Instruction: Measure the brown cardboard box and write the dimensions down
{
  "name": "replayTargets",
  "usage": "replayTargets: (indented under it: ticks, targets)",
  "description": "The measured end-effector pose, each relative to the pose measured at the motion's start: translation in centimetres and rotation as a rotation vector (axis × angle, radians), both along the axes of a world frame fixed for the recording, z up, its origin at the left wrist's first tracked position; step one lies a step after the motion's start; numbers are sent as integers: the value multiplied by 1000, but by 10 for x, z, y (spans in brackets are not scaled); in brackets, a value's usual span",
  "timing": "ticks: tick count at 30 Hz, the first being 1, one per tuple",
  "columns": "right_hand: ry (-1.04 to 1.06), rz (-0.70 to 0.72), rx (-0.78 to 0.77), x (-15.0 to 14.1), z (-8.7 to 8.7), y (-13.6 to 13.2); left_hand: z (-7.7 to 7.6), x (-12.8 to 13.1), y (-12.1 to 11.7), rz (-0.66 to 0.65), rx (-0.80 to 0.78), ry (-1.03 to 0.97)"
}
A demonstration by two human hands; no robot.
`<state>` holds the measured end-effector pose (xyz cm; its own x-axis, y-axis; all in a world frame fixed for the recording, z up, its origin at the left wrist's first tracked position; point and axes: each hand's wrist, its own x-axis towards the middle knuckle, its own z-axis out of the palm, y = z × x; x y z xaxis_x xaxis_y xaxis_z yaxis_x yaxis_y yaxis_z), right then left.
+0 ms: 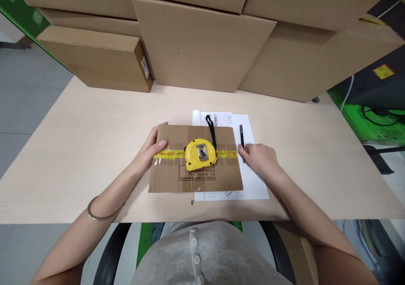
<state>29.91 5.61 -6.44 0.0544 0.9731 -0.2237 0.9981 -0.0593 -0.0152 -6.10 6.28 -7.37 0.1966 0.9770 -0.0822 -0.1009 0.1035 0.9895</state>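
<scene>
A flat brown cardboard box (167,177) with yellow printed tape lies in front of me, partly covering the white paper sheets (255,179). My left hand (155,145) grips the box's left edge, thumb on top and fingers behind. On top of the box rests a yellow tape measure (199,154), its black wrist strap (210,128) pointing away from me. Just right of the box, my right hand (261,157) is closed low over the paper. A slim black pen (241,134) passes under its thumb, the tip showing below; the curled fingers are partly hidden.
Large cardboard boxes (199,44) line the back of the pale wooden table (79,150). A smaller closed box (104,63) stands at the back left. Cables and a green surface (354,116) are beyond the right edge. Chair armrests (112,253) flank me below the front edge.
</scene>
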Motion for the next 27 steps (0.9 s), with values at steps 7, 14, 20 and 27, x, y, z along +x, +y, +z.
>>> replayTargets:
  ticks: [7,14,20,27]
  targets:
    - [387,237,499,-26,51,-1,7,-20,10,-33,346,169]
    - [532,892,261,-72,69,15,-1,-19,8,-138,319,135]
    - [823,871,178,-84,66,19,-4,-19,8,-199,176,-42]
    - [1003,964,392,-133,68,27,-7,-17,10,-206,174,-98]
